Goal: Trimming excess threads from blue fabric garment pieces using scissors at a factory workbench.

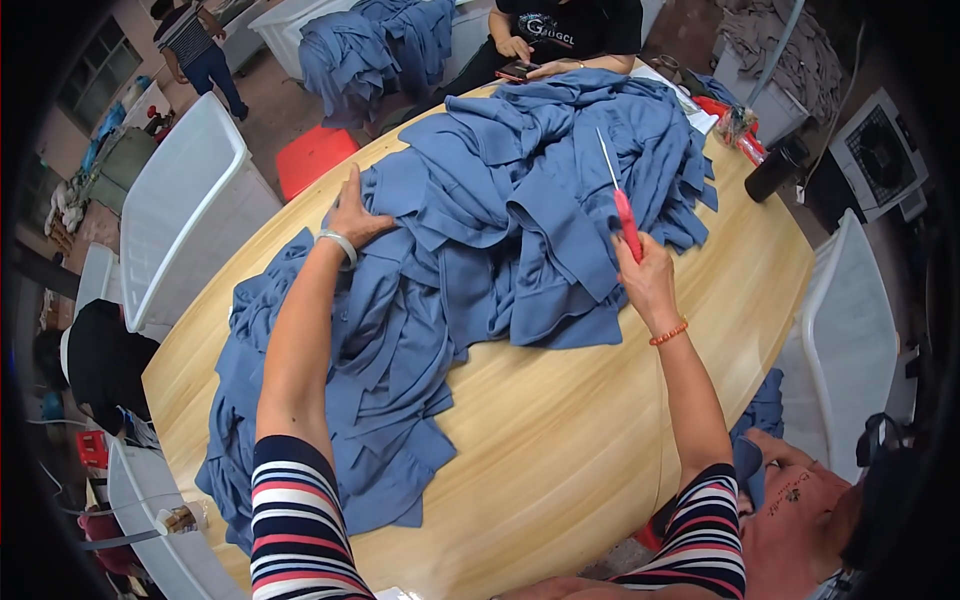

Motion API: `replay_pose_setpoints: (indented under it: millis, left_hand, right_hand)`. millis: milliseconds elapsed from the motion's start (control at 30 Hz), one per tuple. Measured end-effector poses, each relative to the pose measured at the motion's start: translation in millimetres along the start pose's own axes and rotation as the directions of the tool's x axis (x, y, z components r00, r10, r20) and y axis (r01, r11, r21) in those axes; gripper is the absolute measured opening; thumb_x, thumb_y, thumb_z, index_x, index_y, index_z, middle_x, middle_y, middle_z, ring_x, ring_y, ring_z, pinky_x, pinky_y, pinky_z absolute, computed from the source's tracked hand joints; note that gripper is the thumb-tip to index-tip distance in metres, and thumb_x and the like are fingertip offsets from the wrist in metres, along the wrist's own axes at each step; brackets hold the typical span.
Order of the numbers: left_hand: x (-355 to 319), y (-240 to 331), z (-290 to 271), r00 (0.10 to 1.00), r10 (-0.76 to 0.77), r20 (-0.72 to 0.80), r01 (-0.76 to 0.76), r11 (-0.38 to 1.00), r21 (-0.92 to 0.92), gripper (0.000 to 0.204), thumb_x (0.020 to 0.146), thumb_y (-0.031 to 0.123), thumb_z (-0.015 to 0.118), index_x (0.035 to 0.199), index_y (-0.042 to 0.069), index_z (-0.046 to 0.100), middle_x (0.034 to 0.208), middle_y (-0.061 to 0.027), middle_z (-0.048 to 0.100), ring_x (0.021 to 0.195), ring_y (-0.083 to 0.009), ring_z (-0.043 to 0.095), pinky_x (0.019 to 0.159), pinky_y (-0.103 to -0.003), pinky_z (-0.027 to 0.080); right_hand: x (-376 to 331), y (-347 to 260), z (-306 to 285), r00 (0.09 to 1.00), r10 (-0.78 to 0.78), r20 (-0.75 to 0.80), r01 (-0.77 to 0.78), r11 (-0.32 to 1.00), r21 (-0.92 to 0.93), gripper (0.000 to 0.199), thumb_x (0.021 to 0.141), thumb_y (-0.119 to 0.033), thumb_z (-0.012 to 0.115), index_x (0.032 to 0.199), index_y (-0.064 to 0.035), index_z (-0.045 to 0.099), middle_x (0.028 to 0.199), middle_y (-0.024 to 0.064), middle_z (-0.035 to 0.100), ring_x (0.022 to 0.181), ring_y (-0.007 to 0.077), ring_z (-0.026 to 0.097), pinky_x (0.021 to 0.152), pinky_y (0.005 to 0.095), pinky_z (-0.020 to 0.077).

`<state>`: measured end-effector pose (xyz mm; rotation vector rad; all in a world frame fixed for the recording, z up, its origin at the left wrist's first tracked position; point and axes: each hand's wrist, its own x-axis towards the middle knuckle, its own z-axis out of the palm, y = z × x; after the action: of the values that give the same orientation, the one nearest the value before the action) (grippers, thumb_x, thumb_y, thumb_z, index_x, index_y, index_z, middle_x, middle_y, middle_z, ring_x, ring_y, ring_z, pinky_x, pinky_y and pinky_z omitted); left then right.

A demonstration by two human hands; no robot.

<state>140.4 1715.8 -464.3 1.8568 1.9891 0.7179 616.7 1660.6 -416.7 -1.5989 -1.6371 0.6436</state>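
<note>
A big heap of blue knit garments (490, 220) spreads over the wooden table in front of me. My left hand (355, 215) rests on the heap's left side, its thumb stretched away from the fingers and nothing held. My right hand (648, 275) is closed round the red handles of a pair of scissors (627, 222), seen nearly edge-on. The thin metal blades point up and away over the garments on the right. Part of the right hand's fingers is hidden behind the handles.
The rounded wooden table (560, 430) has a black bottle (775, 170) at its right edge. White bins (190, 210) stand around it, with a red stool (315, 160) beyond. A person holds a phone (520, 70) at the far side; another is close at lower right (800, 510).
</note>
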Motion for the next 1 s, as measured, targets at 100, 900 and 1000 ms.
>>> replay_pose_setpoints:
  millis: [100, 900, 1000]
  left_hand:
    - [12.3, 14.8, 38.0, 0.970, 0.150, 0.194, -0.082, 0.943, -0.321, 0.098, 0.067, 0.049, 0.077, 0.143, 0.006, 0.032, 0.145, -0.0211, 0.037, 0.132, -0.0375, 0.037, 0.110, -0.038, 0.030]
    - [-138.9, 201.7, -28.0, 0.797, 0.386, 0.465, 0.176, 0.587, -0.790, 0.085, 0.069, 0.017, 0.072, 0.143, 0.003, 0.033, 0.124, -0.0158, 0.058, 0.113, -0.0241, 0.056, 0.099, -0.033, 0.041]
    - [-131.4, 212.9, -43.6, 0.798, 0.354, 0.488, 0.248, 0.545, -0.801, 0.080, 0.068, 0.015, 0.076, 0.138, -0.001, 0.039, 0.123, -0.0118, 0.058, 0.114, -0.0156, 0.052, 0.099, -0.030, 0.039]
  right_hand:
    - [33.7, 9.2, 31.8, 0.997, -0.073, -0.021, 0.070, 0.987, -0.145, 0.039, 0.085, -0.037, 0.068, 0.089, 0.0013, 0.061, 0.069, 0.0133, 0.061, 0.057, 0.0231, 0.058, 0.055, 0.0339, 0.0470]
    - [-30.2, -18.6, -14.4, 0.858, -0.012, 0.513, -0.042, 0.995, 0.094, 0.048, 0.080, -0.015, 0.070, 0.123, 0.0016, 0.055, 0.109, 0.0161, 0.067, 0.103, 0.0202, 0.062, 0.090, 0.0327, 0.0475]
    - [-44.4, -2.3, 1.5, 0.868, 0.025, 0.495, -0.222, 0.913, 0.343, 0.061, 0.080, -0.018, 0.071, 0.133, 0.0003, 0.047, 0.126, 0.0163, 0.057, 0.115, 0.0214, 0.054, 0.097, 0.0333, 0.0439]
